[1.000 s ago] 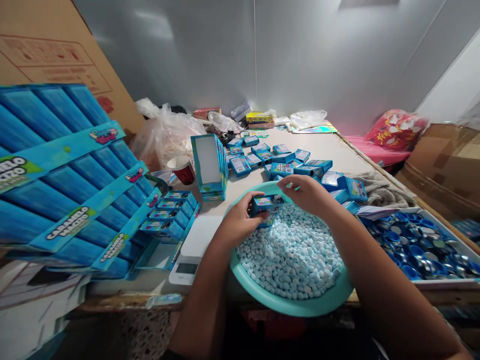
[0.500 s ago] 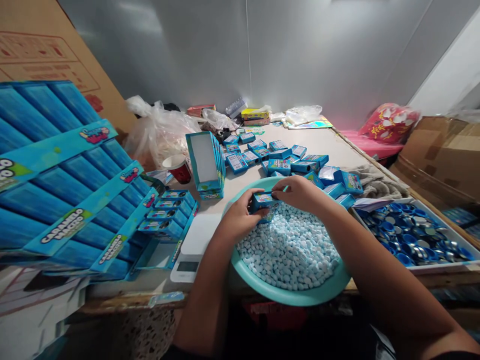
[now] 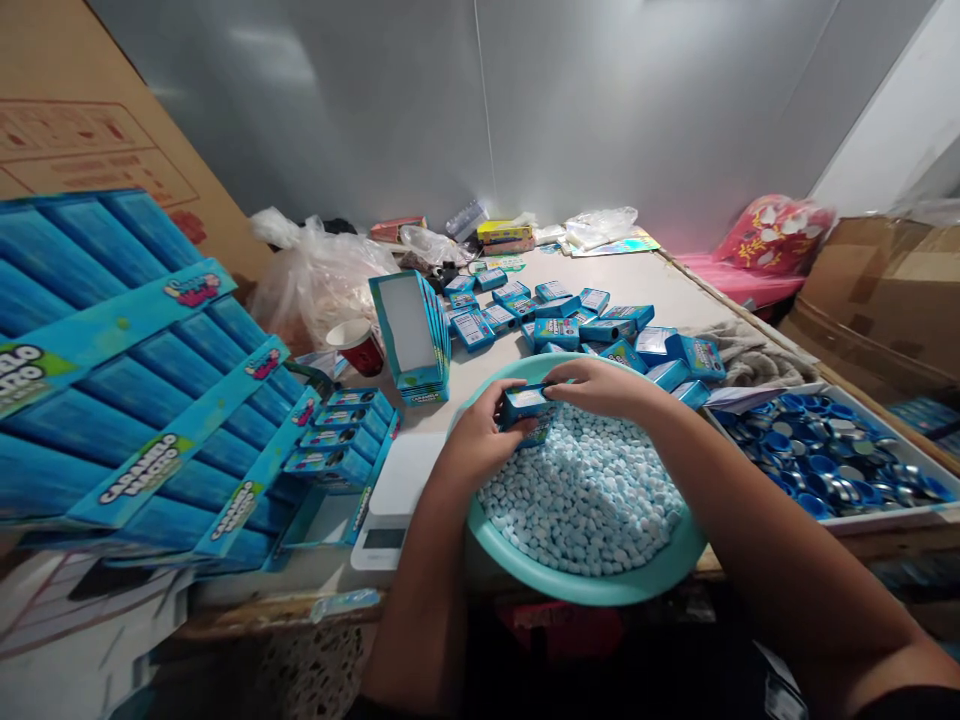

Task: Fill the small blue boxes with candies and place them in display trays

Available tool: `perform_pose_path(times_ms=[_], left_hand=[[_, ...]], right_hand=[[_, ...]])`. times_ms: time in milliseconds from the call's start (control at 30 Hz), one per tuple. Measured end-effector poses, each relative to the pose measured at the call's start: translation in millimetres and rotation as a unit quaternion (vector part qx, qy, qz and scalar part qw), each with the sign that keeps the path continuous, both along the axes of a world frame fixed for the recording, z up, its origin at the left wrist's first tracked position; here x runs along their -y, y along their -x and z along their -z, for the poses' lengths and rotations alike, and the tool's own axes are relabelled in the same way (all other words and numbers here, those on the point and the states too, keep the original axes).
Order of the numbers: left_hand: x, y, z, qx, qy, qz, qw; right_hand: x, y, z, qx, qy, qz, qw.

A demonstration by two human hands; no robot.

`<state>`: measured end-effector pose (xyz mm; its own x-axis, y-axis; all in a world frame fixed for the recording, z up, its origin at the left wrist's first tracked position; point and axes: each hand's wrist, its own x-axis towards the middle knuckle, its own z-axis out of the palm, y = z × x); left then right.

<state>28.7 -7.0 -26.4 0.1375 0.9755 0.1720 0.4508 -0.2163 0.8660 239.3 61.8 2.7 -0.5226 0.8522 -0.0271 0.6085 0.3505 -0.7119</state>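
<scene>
A small blue candy box (image 3: 527,402) is held over the far left part of a round teal basin (image 3: 581,588). My left hand (image 3: 484,430) wraps round the box from the left, thumb across its near side. My right hand (image 3: 600,386) is closed at the box's upper right corner, fingertips pressed to its top edge; they partly hide that corner. Pale blue and white candies (image 3: 592,495) fill much of the basin below. Just behind the basin lies a loose pile of similar blue boxes (image 3: 556,332).
Left of the basin are a white scale (image 3: 405,480), a display tray with boxes (image 3: 330,530), nested display trays (image 3: 411,330) and a paper cup (image 3: 358,345). Large stacked blue displays (image 3: 112,400) lean farther left. At right sits a tray of blue and silver caps (image 3: 832,455) beside a grey cloth (image 3: 750,355).
The camera view has shifted slightly. My left hand keeps its hold on the candy box, and the fingers of my right hand have moved a little along its top edge.
</scene>
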Motion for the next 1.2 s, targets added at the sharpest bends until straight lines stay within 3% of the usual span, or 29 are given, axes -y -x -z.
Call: perform_pose_path(times_ms=[233,467,667,867,933,1100,1200], left_hand=[[3.6,2.4,-0.1,-0.004,-0.014,0.044,0.999],[1.4,2.3,2.0,0.011,0.004,0.074,0.997],[-0.2,0.0,0.4,0.053,0.023,0.04,0.998],[1.2,1.8,3.0,0.037,0.005,0.078,0.996],[3.1,2.6,3.5,0.024,-0.021,0.067,0.997],[5.5,-1.4,4.8,0.026,-0.062,0.028,0.997],[7.6,-3.2,3.3,0.069,-0.078,-0.029,0.994]], right_hand=[[0.5,6.6,-2.8,-0.11,0.233,0.034,0.966],[3.1,13.4,5.0,-0.067,0.246,0.043,0.966],[0.7,1.4,-1.4,-0.161,0.311,0.003,0.936],[0.9,15.9,11.2,-0.062,0.214,0.028,0.974],[1.0,18.6,14.8,-0.054,0.221,0.026,0.973],[1.7,5.5,6.1,-0.17,0.315,0.008,0.934],[1.3,-3.1,-2.6,-0.281,0.311,0.005,0.908]])
